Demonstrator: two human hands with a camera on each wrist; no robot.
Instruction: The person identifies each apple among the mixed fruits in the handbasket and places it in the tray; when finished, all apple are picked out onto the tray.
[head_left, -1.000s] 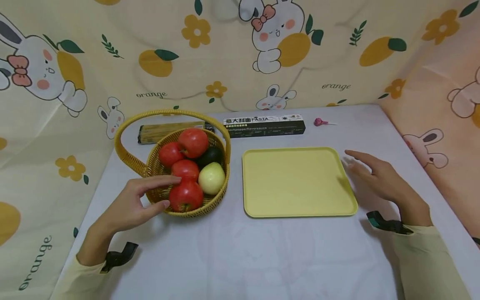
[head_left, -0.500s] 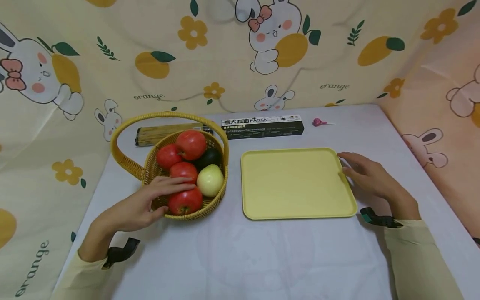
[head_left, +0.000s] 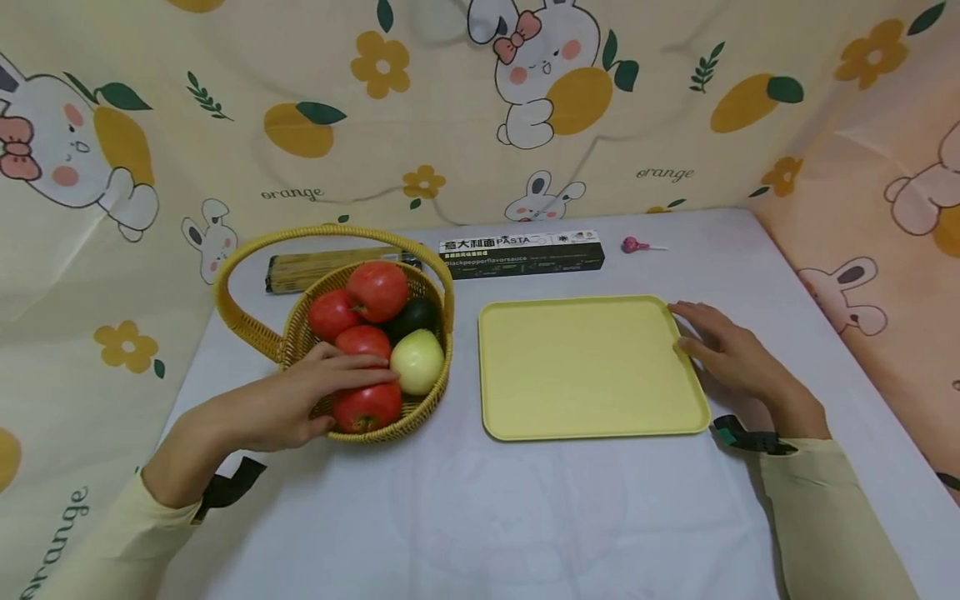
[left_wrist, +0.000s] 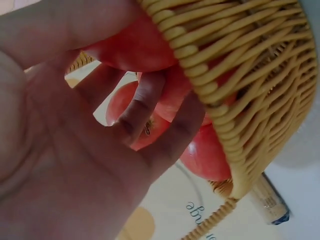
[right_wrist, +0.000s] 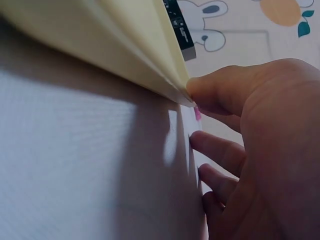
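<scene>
My left hand (head_left: 318, 392) reaches over the near-left rim of the wicker basket (head_left: 420, 418). Its fingers lie almost straight across the top of the front red apple (head_left: 367, 408), the thumb by its near-left side. Seen from the left wrist, fingers and thumb span the red apple (left_wrist: 135, 47), with a gap between palm and fruit. More red fruits (head_left: 377, 290), a pale yellow-green round one (head_left: 417, 362) and a dark green one (head_left: 414, 318) share the basket. At the yellow tray's (head_left: 592, 367) right edge, my right hand (head_left: 731, 354) touches the rim with its thumb, other fingers loosely bent.
Behind the basket lies a bundle of dry spaghetti (head_left: 322, 268), partly hidden by the arched handle (head_left: 243, 321). A black and white pasta box (head_left: 521, 254) lies at the back, with a pink lollipop (head_left: 633, 244) to its right. Patterned cloth (head_left: 450, 108) closes off the back.
My left hand has moved farther in over the front apple, fingers now across it. My right hand has come left from beside the tray to its right rim. The view has shifted slightly.
</scene>
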